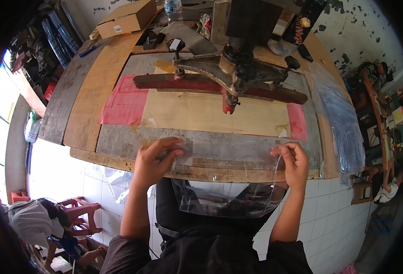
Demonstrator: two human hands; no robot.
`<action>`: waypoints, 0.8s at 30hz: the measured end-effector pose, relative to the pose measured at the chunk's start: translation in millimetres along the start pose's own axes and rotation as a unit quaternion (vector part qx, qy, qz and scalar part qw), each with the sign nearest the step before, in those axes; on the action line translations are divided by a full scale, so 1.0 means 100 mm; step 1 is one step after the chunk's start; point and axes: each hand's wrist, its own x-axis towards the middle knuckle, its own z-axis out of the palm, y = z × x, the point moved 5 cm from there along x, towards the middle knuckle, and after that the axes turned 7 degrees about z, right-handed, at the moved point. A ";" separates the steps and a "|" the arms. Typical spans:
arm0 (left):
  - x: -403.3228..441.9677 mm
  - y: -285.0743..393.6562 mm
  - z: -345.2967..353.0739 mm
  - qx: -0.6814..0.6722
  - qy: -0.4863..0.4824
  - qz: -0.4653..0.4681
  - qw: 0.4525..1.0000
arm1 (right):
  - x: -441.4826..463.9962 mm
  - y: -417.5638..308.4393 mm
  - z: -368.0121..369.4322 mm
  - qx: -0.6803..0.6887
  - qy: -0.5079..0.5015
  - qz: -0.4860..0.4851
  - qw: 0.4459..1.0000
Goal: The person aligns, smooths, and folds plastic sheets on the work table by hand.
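A clear plastic sheet [231,198] stretches between my hands and hangs over the table's front edge onto my lap. My left hand [152,160] pinches it at the left, thumb and fingers together. At the opposite side, my right hand [294,163] has its fingertips closed on the sheet's upper right edge. Beyond my hands lies a tan board [197,114] with red-pink patches [123,101] at its ends. Above it stands a press head [229,68] with a long red bar [270,92].
Stacked clear plastic sheets [345,132] lie along the table's right side. A cardboard box [126,19], a plastic bottle [173,10] and a blue pen [87,51] are at the back left. People sit low at left and right, near a red stool [86,212].
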 end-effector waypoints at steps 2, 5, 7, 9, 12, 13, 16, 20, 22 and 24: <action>0.01 0.08 -0.03 0.077 0.059 0.072 0.993 | -0.04 -0.12 -0.01 -0.091 0.017 -0.019 0.996; 0.04 0.06 -0.03 0.111 0.042 0.070 0.991 | -0.11 -0.13 -0.05 -0.122 0.023 -0.026 0.992; 0.05 0.02 -0.02 0.082 0.036 0.041 0.995 | -0.10 0.02 -0.06 -0.080 0.001 -0.020 0.997; 0.06 0.00 -0.02 0.053 0.028 0.014 0.998 | -0.09 0.10 -0.05 -0.037 -0.018 -0.013 0.999; 0.02 -0.01 -0.03 0.048 -0.008 -0.021 0.999 | -0.07 0.06 0.00 -0.026 -0.042 -0.060 0.997; 0.00 -0.02 -0.03 0.059 -0.009 -0.014 0.998 | -0.06 0.05 0.01 -0.049 -0.049 -0.065 0.995; 0.00 -0.05 -0.04 0.074 -0.013 0.002 0.997 | -0.06 0.03 0.04 -0.079 -0.047 -0.059 0.994; 0.02 -0.01 -0.06 0.086 -0.025 -0.011 0.996 | -0.08 0.03 0.09 -0.075 -0.016 -0.023 0.997; 0.04 -0.05 -0.06 0.066 -0.015 -0.034 0.997 | -0.06 0.05 0.08 -0.068 -0.015 -0.012 0.997; 0.05 -0.10 -0.07 0.048 -0.006 -0.057 0.997 | -0.07 0.05 0.09 -0.041 -0.020 0.005 0.999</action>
